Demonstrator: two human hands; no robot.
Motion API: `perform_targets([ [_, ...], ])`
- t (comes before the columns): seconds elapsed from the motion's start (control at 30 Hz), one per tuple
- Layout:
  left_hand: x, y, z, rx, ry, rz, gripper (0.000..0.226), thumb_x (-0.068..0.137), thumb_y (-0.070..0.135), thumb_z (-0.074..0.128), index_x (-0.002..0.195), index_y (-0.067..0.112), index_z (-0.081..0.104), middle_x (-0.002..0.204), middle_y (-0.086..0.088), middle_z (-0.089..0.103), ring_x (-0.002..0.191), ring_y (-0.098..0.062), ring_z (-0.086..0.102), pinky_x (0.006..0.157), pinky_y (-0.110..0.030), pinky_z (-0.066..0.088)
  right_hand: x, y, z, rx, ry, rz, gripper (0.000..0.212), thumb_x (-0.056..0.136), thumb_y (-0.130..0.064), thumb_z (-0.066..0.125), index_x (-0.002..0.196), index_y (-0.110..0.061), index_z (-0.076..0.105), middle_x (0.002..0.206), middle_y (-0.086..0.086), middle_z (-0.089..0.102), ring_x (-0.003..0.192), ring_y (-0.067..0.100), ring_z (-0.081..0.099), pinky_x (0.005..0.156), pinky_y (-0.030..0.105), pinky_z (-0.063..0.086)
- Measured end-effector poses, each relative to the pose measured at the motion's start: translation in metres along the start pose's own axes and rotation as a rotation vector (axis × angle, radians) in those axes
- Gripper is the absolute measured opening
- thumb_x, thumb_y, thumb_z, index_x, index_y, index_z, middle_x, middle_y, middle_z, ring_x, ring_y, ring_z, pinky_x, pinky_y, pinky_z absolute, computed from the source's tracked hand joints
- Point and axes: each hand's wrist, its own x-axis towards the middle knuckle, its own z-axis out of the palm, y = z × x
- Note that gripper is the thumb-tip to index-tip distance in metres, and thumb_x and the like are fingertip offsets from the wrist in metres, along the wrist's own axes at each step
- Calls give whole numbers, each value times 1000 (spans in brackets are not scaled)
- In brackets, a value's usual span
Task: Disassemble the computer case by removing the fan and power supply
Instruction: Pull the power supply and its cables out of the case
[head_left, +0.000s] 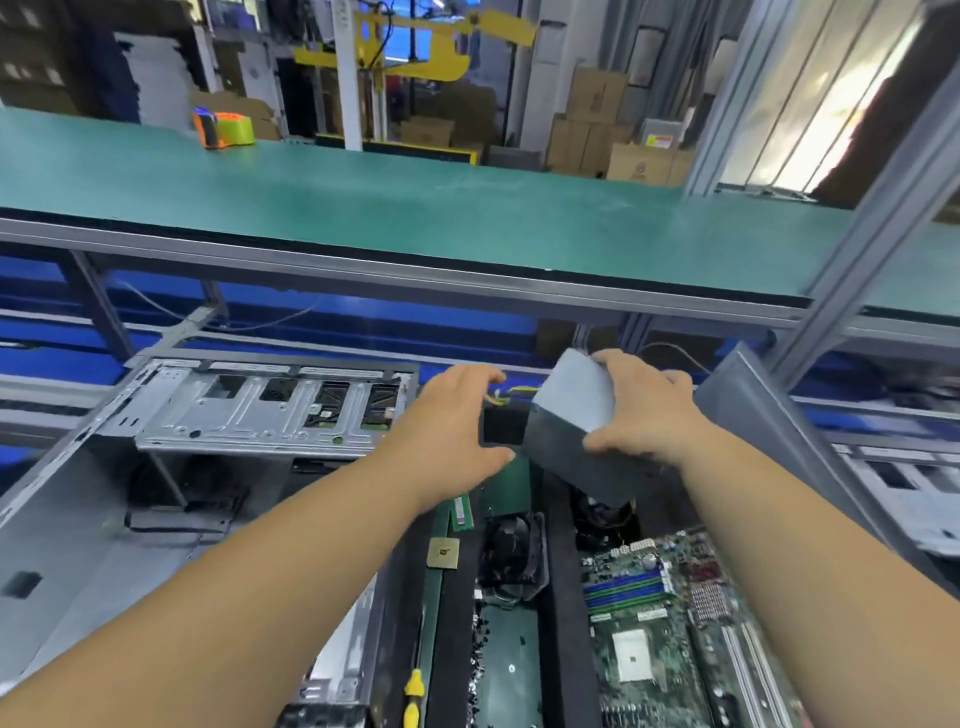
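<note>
Hands (545, 415) around power supply (576, 431), seemingly cabled.

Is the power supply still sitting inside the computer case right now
No, both hands, the left hand and the right hand, hold the power supply in the air, to the right of the open computer case.

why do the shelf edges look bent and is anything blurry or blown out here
Head view: the wide-angle lens bows the green shelf and its rails; the power supply, held by the right hand with the left hand at its cable end, looks slightly motion-softened; bright glare washes out the panel at upper right; the background is soft.
</note>
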Motion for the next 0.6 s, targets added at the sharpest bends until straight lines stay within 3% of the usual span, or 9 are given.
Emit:
perform_targets([
  [0.13,9,13,11,91,-154,32,115,71,52,81,154,32,4,161,9,10,148,-16,7,117,-39,22,-24,-2,-15,-107,-55,-171,100,51,-37,77,140,-36,31,131,-12,47,122,18,47,109,47,17],
  [0.27,15,18,20,10,-229,70,126,64,55,84,154,36,-2,162,10,10,148,-14,12,117,-43,27,-44,-5,-30,-198,-65,-333,99,56,-35,78,141,-38,27,135,-13,42,129,15,37,116,58,8],
  [0.37,12,20,27,-130,-150,133,110,58,51,86,144,44,18,142,14,38,130,-14,41,99,-40,45,-53,-3,-41,-133,-84,-417,95,60,-27,77,142,-37,29,135,-14,40,130,12,30,117,55,2],
  [0.47,8,26,29,-162,12,137,85,51,55,79,123,45,35,113,22,48,100,-7,53,79,-39,52,-53,-2,-47,-70,-74,-415,94,62,-21,76,142,-41,31,135,-18,39,131,8,26,116,48,-3],
  [0.53,12,27,31,-262,55,14,75,46,56,80,110,41,43,105,20,55,91,-6,58,74,-37,53,-49,-1,-48,-65,44,-324,89,64,-20,76,141,-44,37,135,-21,45,131,8,30,116,49,-1],
  [0.6,19,27,34,-507,79,-211,67,46,50,84,101,31,51,101,11,62,90,-11,62,74,-36,53,-47,1,-43,21,262,-159,74,73,-23,77,138,-41,46,131,-18,54,129,12,41,117,48,10],
])
